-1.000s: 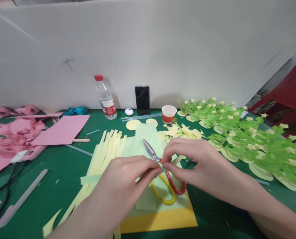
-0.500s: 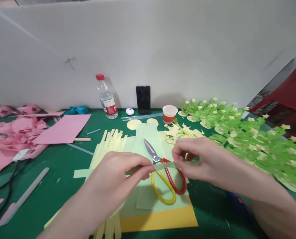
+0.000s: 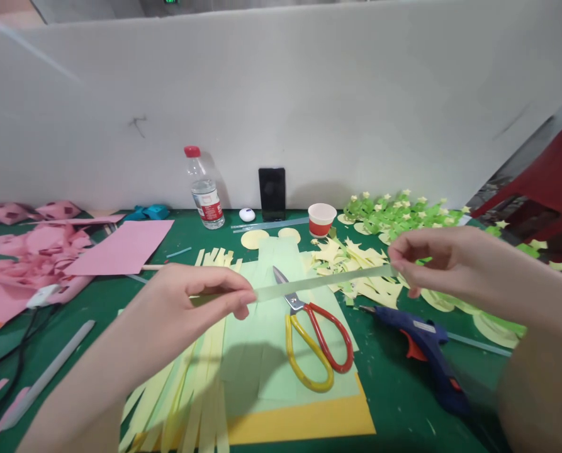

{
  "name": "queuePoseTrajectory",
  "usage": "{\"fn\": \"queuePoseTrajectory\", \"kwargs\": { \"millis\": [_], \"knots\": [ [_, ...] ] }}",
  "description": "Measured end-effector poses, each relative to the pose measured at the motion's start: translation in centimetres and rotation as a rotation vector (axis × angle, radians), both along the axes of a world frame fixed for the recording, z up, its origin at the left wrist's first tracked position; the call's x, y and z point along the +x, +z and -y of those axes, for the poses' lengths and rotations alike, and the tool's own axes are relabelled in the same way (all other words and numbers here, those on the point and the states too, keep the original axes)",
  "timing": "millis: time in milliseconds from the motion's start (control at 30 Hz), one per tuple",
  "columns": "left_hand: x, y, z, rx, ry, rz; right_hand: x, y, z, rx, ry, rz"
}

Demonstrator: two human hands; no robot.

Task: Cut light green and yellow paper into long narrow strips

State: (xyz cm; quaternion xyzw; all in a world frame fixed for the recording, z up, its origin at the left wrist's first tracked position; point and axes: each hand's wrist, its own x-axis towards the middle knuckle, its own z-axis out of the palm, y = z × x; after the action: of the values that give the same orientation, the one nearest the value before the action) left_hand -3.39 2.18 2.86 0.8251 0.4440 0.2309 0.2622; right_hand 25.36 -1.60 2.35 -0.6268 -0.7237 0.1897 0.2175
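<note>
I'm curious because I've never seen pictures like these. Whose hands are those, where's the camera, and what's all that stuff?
There's no robot, just one person's bare hands. One camera, worn on that person's head, takes every picture, looking forward and down. The left hand and right hand hold a pale green paper strip stretched between them. On the green table, scissors lie on pale green paper. To the right are a blue glue gun and green paper crafts with little stars; to the left, pink paper. Farther back stand a bottle and a paper cup.
</note>
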Motion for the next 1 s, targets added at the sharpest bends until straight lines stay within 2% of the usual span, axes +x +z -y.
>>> {"fn": "queuePoseTrajectory", "kwargs": {
  "millis": [100,167,233,333,400,500,633,733,1000],
  "knots": [
    [-0.2,0.1,0.0,-0.049,0.070,0.065,0.3,0.2,-0.5,0.046,-0.210,0.108],
    [0.1,0.1,0.2,-0.097,0.140,0.211,-0.3,0.4,-0.9,0.121,-0.298,0.078],
    [0.8,-0.3,0.5,-0.192,0.143,0.404,-1.5,0.4,-1.3,0.115,-0.214,-0.094],
    [2.4,-1.1,0.9,-0.489,-0.027,0.579,-3.9,-0.1,-1.6,-0.083,0.112,-0.480],
    [3.3,-1.8,1.1,-0.671,-0.115,0.650,-5.4,-0.8,-1.6,-0.212,0.262,-0.732],
    [3.9,-2.5,1.3,-0.821,-0.182,0.709,-6.7,-1.8,-1.3,-0.315,0.302,-0.986],
    [3.7,-2.9,1.6,-0.971,-0.268,0.696,-7.1,-2.3,-1.1,-0.324,0.260,-1.055],
    [3.7,-2.7,1.9,-0.995,-0.270,0.680,-7.2,-2.1,-0.9,-0.313,0.251,-1.021],
    [4.2,-2.1,2.0,-0.724,-0.213,0.559,-7.4,-1.9,-0.9,-0.289,0.187,-0.856]
  ]
}}
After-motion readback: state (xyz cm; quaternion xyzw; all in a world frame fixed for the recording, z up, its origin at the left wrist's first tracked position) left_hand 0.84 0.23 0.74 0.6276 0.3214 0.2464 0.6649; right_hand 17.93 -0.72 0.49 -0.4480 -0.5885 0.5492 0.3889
